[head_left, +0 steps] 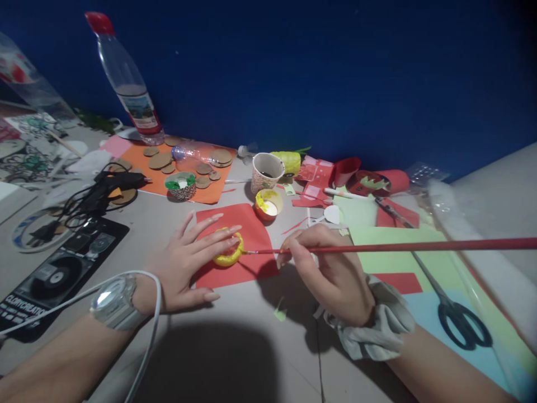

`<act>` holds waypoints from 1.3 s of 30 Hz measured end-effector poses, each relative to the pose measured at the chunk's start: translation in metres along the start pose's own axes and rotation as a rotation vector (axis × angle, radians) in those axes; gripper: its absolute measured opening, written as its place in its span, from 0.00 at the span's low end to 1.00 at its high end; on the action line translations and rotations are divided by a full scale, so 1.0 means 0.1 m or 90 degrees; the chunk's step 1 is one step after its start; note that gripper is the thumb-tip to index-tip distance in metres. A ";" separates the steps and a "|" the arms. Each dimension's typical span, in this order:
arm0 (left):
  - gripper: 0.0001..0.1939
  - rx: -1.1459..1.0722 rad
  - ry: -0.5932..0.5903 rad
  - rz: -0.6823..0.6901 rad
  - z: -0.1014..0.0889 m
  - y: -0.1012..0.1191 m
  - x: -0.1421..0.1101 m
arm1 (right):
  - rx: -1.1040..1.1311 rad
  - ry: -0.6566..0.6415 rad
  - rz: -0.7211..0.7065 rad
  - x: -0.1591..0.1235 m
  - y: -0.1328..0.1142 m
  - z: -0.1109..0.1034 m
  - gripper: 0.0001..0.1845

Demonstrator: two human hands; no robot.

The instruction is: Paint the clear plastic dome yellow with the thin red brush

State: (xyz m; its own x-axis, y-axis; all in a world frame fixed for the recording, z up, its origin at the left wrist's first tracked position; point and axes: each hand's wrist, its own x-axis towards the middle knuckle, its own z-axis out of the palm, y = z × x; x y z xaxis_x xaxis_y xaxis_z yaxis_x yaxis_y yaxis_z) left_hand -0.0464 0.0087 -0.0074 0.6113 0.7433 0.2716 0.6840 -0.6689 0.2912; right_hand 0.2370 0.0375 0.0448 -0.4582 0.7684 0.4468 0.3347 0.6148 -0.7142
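Observation:
My right hand [323,268] pinches a long paintbrush with a red handle [398,246]. The brush tip meets the right edge of a yellow-painted ring [227,258], which lies on a sheet of red paper [255,268]. With fingers spread, my left hand [188,257] lies flat, its fingertips over the ring's upper part and centre, partly hiding it. Just above the paper's right side stands a small cup [268,206] with yellow paint around its rim and white inside. A paper cup [266,173] with dark liquid is behind it.
Black-handled scissors [461,322] lie on green and blue paper at right. A glue gun [121,180], its cord and a black box [62,274] sit at left. Cardboard discs [160,161] and a green paint cup [180,186] rest on orange paper. A tall bottle [132,89] stands behind.

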 end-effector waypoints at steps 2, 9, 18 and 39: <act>0.41 0.006 0.000 0.005 -0.01 0.00 0.00 | -0.001 -0.033 -0.031 0.02 -0.03 0.01 0.08; 0.39 0.015 0.000 0.014 -0.01 0.02 0.01 | -0.007 -0.049 -0.047 0.03 -0.12 0.02 0.08; 0.39 0.071 0.056 -0.013 0.02 0.02 -0.03 | 0.003 -0.062 -0.022 -0.01 -0.16 0.07 0.08; 0.39 0.135 0.081 0.017 -0.05 0.08 0.01 | -0.067 -0.041 -0.028 0.06 -0.12 -0.03 0.08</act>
State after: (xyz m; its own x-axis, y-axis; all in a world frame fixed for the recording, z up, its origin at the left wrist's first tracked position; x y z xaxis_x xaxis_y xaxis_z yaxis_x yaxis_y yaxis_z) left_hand -0.0422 0.0036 -0.0006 0.5845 0.7098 0.3932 0.7446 -0.6617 0.0876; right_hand 0.2327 0.0349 0.0572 -0.5258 0.7292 0.4380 0.3966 0.6657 -0.6321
